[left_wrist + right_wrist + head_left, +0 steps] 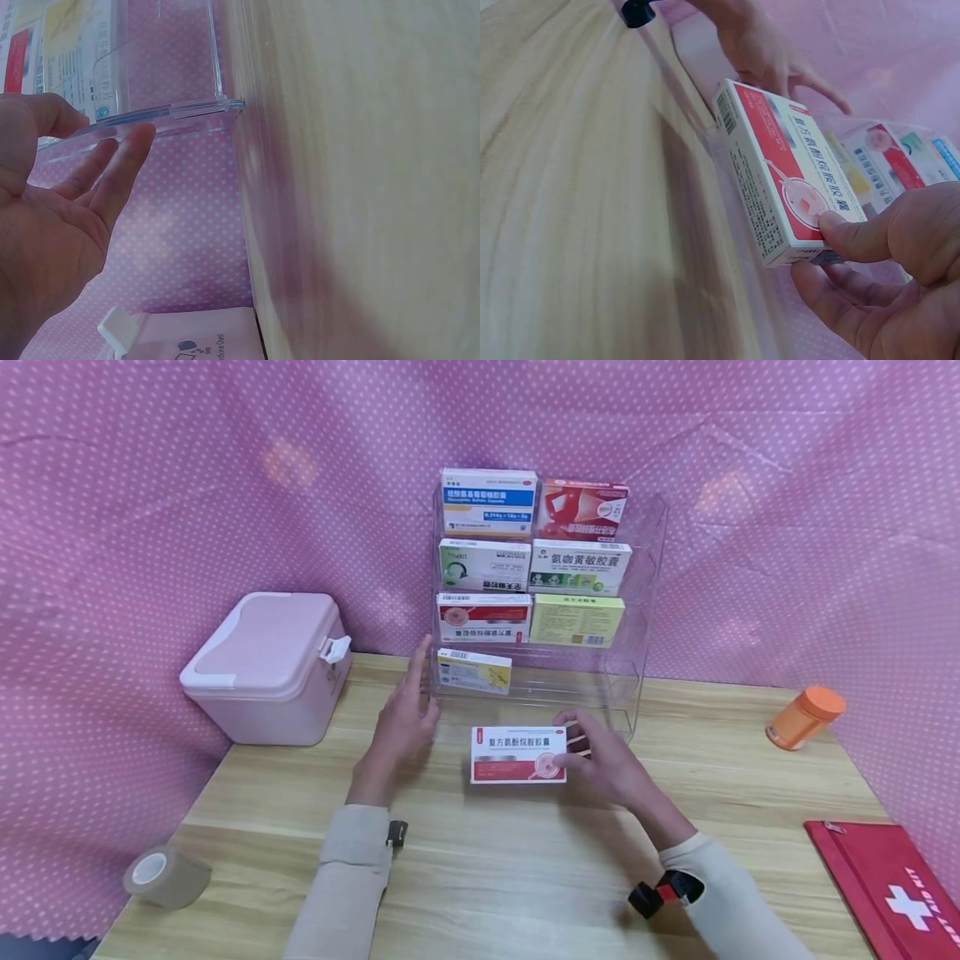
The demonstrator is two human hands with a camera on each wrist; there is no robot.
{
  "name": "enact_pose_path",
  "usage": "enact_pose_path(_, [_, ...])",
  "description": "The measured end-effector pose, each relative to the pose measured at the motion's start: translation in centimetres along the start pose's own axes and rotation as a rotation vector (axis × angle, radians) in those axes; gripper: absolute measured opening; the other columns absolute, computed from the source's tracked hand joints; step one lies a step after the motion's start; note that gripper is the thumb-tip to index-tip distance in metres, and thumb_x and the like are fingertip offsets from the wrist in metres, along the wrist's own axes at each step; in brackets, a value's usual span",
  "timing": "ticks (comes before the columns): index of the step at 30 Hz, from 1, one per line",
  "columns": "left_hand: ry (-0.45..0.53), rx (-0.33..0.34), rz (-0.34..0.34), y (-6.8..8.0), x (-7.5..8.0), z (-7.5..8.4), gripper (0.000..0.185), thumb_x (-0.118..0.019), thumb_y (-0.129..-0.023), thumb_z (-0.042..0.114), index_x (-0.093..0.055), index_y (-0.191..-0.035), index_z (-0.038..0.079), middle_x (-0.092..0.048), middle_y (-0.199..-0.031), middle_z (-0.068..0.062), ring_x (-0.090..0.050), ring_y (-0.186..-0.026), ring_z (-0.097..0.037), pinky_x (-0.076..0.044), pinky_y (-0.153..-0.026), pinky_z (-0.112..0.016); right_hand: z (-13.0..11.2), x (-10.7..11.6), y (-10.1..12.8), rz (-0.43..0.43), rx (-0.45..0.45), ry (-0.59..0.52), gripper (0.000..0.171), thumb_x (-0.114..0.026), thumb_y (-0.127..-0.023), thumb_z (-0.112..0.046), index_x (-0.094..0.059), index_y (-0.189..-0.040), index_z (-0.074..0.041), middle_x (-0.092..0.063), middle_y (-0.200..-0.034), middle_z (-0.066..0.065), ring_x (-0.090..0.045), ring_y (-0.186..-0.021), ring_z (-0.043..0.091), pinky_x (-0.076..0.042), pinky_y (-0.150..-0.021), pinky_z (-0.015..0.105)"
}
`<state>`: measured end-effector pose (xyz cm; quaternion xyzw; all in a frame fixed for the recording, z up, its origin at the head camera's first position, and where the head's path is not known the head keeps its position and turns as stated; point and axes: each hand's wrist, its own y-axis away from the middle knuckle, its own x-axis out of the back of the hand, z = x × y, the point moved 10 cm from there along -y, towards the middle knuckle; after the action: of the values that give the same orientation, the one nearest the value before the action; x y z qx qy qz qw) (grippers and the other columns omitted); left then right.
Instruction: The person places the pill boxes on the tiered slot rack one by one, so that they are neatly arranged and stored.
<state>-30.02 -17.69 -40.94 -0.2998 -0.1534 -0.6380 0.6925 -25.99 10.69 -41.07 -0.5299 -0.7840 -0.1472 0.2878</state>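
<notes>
My right hand point(603, 764) pinches a white and red medicine box point(517, 768) by its right end, thumb on the printed front and fingers behind, seen closely in the right wrist view. The medicine box point(791, 165) is held in front of the clear display rack's point(570, 685) lowest tier. At the rack's left side is my left hand point(401, 722), its fingers extended. In the left wrist view, the thumb and fingertips of the left hand point(67, 202) lie along the clear side panel point(187, 111). A small yellow and white box point(474, 673) stands at the left of the lowest tier.
Several medicine boxes fill the upper tiers, among them a yellow-green box point(576, 621). A pink lidded case point(262, 668) stands to the left, a tape roll point(167, 878) at the near left. An orange bottle point(806, 717) and red first aid pouch point(885, 885) lie at the right.
</notes>
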Motion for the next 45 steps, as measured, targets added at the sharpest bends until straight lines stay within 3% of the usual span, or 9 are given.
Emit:
enact_pose_path(11, [-0.015,0.008,-0.007,-0.2,-0.1,0.1,0.113,-0.059,-0.103,0.002,0.011,-0.158,0.073,-0.03,-0.179,-0.005,-0.042,-0.158,-0.041,-0.044,-0.121,-0.07,-0.7,2.2,-0.1,0.051,0.024,0.014,0.044,-0.074,-0.097,0.001,-0.055,-0.136,-0.005,-0.073,-0.119,0.027,-0.074,-0.111,0.044,-0.068,-0.091,0.051])
enact_pose_path(21, [0.005,0.026,-0.01,0.0,0.1,0.1,0.113,-0.058,-0.103,0.001,0.01,-0.157,0.074,-0.027,-0.18,-0.004,-0.039,-0.16,-0.039,-0.042,-0.124,-0.069,-1.2,5.6,-0.2,0.142,0.021,0.036,0.044,-0.073,-0.097,0.003,-0.054,-0.136,-0.006,-0.072,-0.122,0.029,-0.074,-0.112,0.045,-0.065,-0.089,0.046])
enact_pose_path(28, [-0.005,0.016,-0.01,0.0,0.1,0.0,0.112,-0.057,-0.104,0.002,0.01,-0.157,0.073,-0.027,-0.18,-0.004,-0.039,-0.16,-0.039,-0.043,-0.123,-0.068,-1.3,8.0,-0.5,0.201,0.0,0.065,0.045,-0.074,-0.098,-0.001,-0.052,-0.137,-0.004,-0.071,-0.129,0.029,-0.073,-0.116,0.046,-0.065,-0.095,0.054])
enact_pose_path(35, [0.007,0.024,-0.021,0.0,-0.1,-0.2,0.108,-0.056,-0.106,0.004,0.01,-0.157,0.074,-0.026,-0.18,-0.002,-0.036,-0.162,-0.037,-0.038,-0.127,-0.067,-1.6,10.8,-0.7,0.322,0.038,0.142,0.047,-0.074,-0.097,0.003,-0.052,-0.137,0.002,-0.07,-0.125,0.032,-0.073,-0.113,0.048,-0.065,-0.094,0.059])
enact_pose_path(37, [0.006,0.027,-0.021,0.1,-0.1,-0.2,0.108,-0.056,-0.106,0.005,0.01,-0.157,0.074,-0.026,-0.18,-0.001,-0.036,-0.162,-0.037,-0.038,-0.127,-0.068,-1.7,11.6,-0.9,0.362,0.053,0.161,0.047,-0.075,-0.095,0.005,-0.053,-0.137,0.003,-0.07,-0.123,0.031,-0.073,-0.113,0.047,-0.066,-0.093,0.055])
enact_pose_path(40, [0.008,0.034,-0.017,0.1,-0.1,-0.2,0.109,-0.056,-0.106,0.005,0.01,-0.156,0.075,-0.026,-0.18,-0.001,-0.037,-0.162,-0.037,-0.039,-0.126,-0.068,-1.8,12.4,-1.2,0.417,0.065,0.179,0.046,-0.075,-0.094,0.007,-0.055,-0.135,0.003,-0.071,-0.123,0.029,-0.073,-0.113,0.045,-0.067,-0.089,0.031])
enact_pose_path(43, [0.006,0.036,-0.019,0.1,-0.1,-0.2,0.109,-0.056,-0.106,0.005,0.01,-0.156,0.075,-0.025,-0.181,-0.001,-0.036,-0.162,-0.037,-0.038,-0.126,-0.069,-2.0,12.7,-1.5,0.461,0.095,0.176,0.045,-0.075,-0.093,0.01,-0.056,-0.133,0.004,-0.072,-0.123,0.029,-0.074,-0.11,0.044,-0.057,-0.083,0.007])
enact_pose_path(45, [0.008,0.037,-0.022,0.1,-0.2,-0.2,0.109,-0.056,-0.106,0.004,0.01,-0.156,0.075,-0.025,-0.181,-0.001,-0.036,-0.162,-0.038,-0.038,-0.126,-0.069,-2.3,12.7,-1.6,0.491,0.132,0.186,0.044,-0.076,-0.092,0.01,-0.057,-0.13,0.005,-0.073,-0.122,0.029,-0.075,-0.107,0.045,-0.048,-0.08,0.0])
